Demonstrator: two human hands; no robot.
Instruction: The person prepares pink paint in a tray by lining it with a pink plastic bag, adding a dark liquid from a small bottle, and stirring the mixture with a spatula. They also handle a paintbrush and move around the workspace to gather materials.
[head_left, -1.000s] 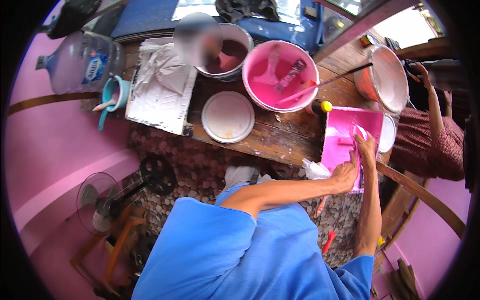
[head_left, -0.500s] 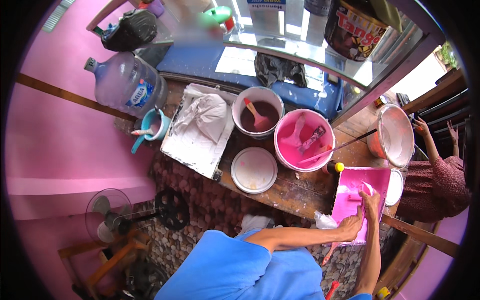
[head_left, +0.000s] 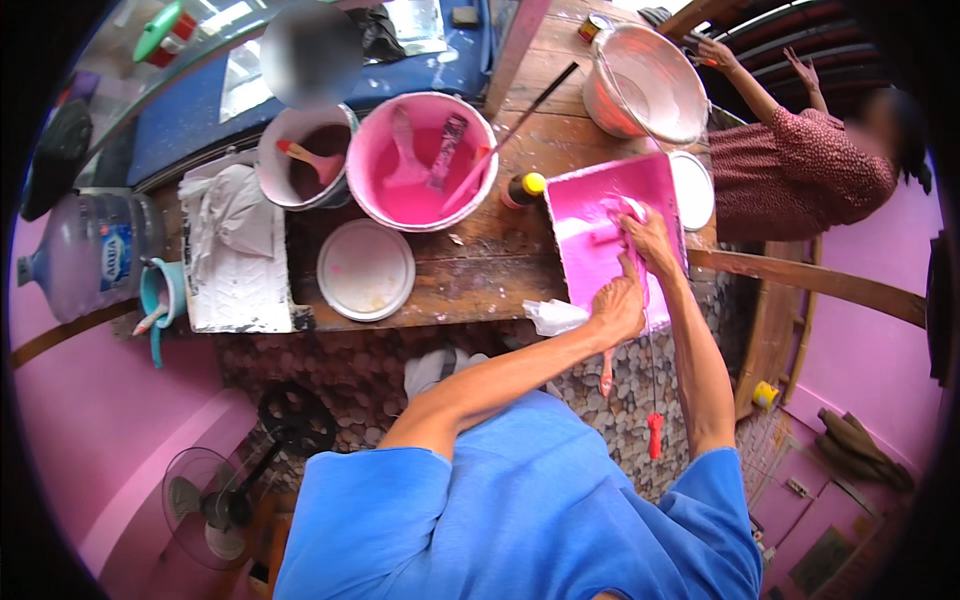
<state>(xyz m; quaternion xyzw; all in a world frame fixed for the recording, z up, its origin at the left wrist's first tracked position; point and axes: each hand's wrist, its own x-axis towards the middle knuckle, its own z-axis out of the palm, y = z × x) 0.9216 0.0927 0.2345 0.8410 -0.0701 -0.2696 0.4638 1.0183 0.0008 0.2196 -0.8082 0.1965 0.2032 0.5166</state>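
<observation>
A tray coated in pink paint lies at the right end of the wooden table. In it, my right hand is closed round the pink-wet head of a paint roller, whose thin rod runs back to a red handle past the table's front edge. My left hand is over the tray's near edge, its index finger stretched toward my right hand and the others curled; what they grip is hidden. A brush handle sticks out below my left hand. Crumpled white plastic lies beside the tray.
Left of the tray stand a dark bottle with a yellow cap, a pink paint bucket with brushes, a brown paint bucket and a white lid. Beyond are a large basin and another person. A fan stands lower left.
The view has swung right, so the table things sit further left. Both hands stay at the tray, the right still on the roller; the other person's face and more of the right wall now show.
</observation>
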